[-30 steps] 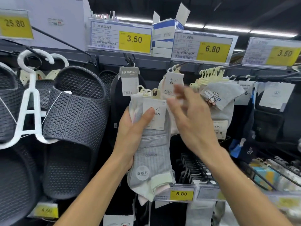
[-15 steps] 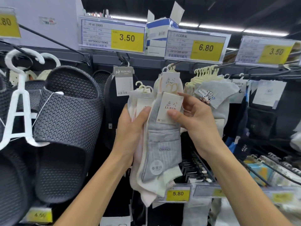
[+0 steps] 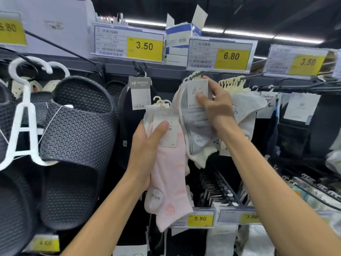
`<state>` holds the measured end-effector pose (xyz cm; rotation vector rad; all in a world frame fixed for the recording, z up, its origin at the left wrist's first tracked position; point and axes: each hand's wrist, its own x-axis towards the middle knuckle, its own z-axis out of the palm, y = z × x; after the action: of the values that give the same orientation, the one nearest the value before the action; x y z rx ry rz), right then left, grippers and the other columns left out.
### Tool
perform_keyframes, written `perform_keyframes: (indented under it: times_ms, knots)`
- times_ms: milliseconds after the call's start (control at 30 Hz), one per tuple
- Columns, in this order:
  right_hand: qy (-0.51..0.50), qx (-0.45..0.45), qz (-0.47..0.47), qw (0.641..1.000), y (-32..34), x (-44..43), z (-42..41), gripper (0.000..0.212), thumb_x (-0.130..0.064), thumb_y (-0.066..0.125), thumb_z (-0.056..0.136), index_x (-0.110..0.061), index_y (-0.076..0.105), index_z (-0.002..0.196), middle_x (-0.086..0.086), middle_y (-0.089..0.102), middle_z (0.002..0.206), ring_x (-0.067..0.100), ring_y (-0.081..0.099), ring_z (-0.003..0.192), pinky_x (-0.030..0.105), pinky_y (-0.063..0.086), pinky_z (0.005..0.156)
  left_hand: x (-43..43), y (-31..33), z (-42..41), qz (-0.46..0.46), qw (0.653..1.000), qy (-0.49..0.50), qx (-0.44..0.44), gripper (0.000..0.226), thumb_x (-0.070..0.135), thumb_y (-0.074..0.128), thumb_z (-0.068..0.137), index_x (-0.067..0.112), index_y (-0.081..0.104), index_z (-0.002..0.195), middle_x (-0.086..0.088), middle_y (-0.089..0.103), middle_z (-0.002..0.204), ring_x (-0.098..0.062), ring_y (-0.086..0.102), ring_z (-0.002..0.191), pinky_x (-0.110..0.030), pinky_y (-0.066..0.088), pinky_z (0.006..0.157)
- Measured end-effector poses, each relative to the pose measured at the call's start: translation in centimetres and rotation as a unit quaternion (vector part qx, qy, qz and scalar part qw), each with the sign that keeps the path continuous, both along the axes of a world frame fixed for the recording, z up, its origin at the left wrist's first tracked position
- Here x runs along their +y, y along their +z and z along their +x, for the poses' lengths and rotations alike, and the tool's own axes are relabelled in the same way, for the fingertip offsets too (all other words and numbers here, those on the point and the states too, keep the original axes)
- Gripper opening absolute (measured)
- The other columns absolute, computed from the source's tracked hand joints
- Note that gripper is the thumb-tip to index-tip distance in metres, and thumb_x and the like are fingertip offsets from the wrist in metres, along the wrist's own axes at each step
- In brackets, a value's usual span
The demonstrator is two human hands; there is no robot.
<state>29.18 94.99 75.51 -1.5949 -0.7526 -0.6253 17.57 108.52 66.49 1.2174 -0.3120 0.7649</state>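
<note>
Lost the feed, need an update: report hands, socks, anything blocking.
Left hand grips pink socks. Right hand pinches grey socks by their card. Cream hangers close beside.

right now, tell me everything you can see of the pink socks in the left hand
The pink socks are a soft knit pair, pale pink with faint darker marks, hanging toe down, slightly tilted. A white card label covers the cuff, topped by cream plastic hooks that seem free of any peg. A round sticker sits near the heel. The left hand grips the cuff, thumb on the label.
</note>
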Motion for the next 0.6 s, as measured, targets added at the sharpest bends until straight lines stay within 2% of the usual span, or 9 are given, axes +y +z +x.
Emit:
perform_keyframes:
  times_ms: [67,100,167,300,367,400,467,533,600]
  knots:
    - [-0.014,-0.015,-0.033,0.999,-0.5,0.3,0.4,0.056,-0.005,0.057,0.096,-0.008,0.04,0.149,-0.008,0.056,0.127,-0.006,0.057,0.103,0.001,0.043,0.083,-0.2,0.0,0.0,0.003,1.0,0.002,0.006,0.029,0.026,0.064,0.092,0.029,0.065,0.121,0.004,0.075,0.109,-0.013,0.073,0.099,-0.019,0.057,0.072]
    - [-0.027,-0.022,-0.044,0.998,-0.6,0.3,0.5,0.057,-0.005,0.056,0.096,-0.007,0.038,0.15,-0.006,0.055,0.131,0.0,0.057,0.11,0.002,0.042,0.089,-0.2,0.0,0.1,0.006,1.0,0.004,0.008,0.029,0.027,0.064,0.092,0.029,0.064,0.121,0.004,0.075,0.109,-0.013,0.072,0.1,-0.02,0.057,0.073]
    - [-0.049,-0.03,-0.064,0.996,-0.6,0.2,0.7,0.059,-0.005,0.057,0.095,-0.007,0.036,0.151,0.0,0.052,0.144,0.01,0.052,0.126,0.016,0.04,0.105,-0.3,0.1,0.2,0.01,1.0,0.009,0.012,0.03,0.027,0.064,0.092,0.029,0.064,0.122,0.004,0.075,0.11,-0.014,0.072,0.101,-0.023,0.056,0.076]
    - [-0.069,0.007,-0.063,0.996,-1.0,0.4,-0.7,0.068,-0.011,0.061,0.093,-0.01,0.029,0.154,0.002,0.045,0.149,0.009,0.048,0.127,0.009,0.039,0.099,-0.4,0.2,0.4,0.012,1.0,0.013,0.013,0.031,0.03,0.066,0.089,0.03,0.064,0.12,0.002,0.074,0.111,-0.017,0.072,0.102,-0.028,0.056,0.08]
    - [-0.089,-0.03,-0.044,0.995,-2.4,0.3,-2.8,0.066,-0.019,0.061,0.094,-0.013,0.031,0.153,0.001,0.039,0.153,0.012,0.04,0.138,0.026,0.035,0.114,-0.4,0.2,0.5,0.012,1.0,0.013,0.008,0.031,0.031,0.067,0.088,0.03,0.064,0.119,0.001,0.074,0.111,-0.018,0.072,0.101,-0.028,0.057,0.079]
    - [-0.077,-0.067,-0.027,0.994,-3.3,0.2,-4.0,0.06,-0.023,0.061,0.094,-0.017,0.038,0.149,-0.002,0.041,0.151,0.01,0.039,0.139,0.03,0.033,0.116,-0.3,0.2,0.6,0.015,1.0,0.014,0.003,0.032,0.03,0.067,0.089,0.028,0.063,0.12,0.0,0.074,0.111,-0.018,0.072,0.102,-0.028,0.058,0.079]
    - [-0.004,-0.115,-0.011,0.993,-5.1,0.0,-6.2,0.047,-0.031,0.065,0.09,-0.027,0.053,0.135,-0.009,0.054,0.136,0.002,0.049,0.128,0.026,0.043,0.106,-0.3,0.3,0.8,0.022,1.0,0.011,-0.012,0.032,0.027,0.066,0.091,0.025,0.062,0.123,-0.001,0.074,0.114,-0.02,0.071,0.105,-0.029,0.058,0.082]
    - [0.075,-0.086,-0.026,0.993,-6.1,0.0,-7.6,0.045,-0.035,0.073,0.083,-0.034,0.059,0.126,-0.009,0.062,0.122,0.004,0.061,0.113,0.025,0.054,0.09,-0.5,0.4,0.9,0.02,1.0,-0.004,-0.023,0.03,0.026,0.063,0.094,0.024,0.062,0.124,-0.004,0.074,0.115,-0.022,0.071,0.106,-0.029,0.058,0.081]
    - [0.114,-0.036,-0.039,0.992,-6.3,0.0,-7.7,0.048,-0.029,0.079,0.079,-0.04,0.06,0.121,-0.009,0.066,0.113,0.008,0.066,0.101,0.032,0.059,0.082,-0.7,0.6,1.0,0.0,0.999,-0.029,-0.025,0.031,0.03,0.058,0.096,0.02,0.063,0.125,-0.008,0.074,0.113,-0.025,0.072,0.103,-0.03,0.058,0.077]
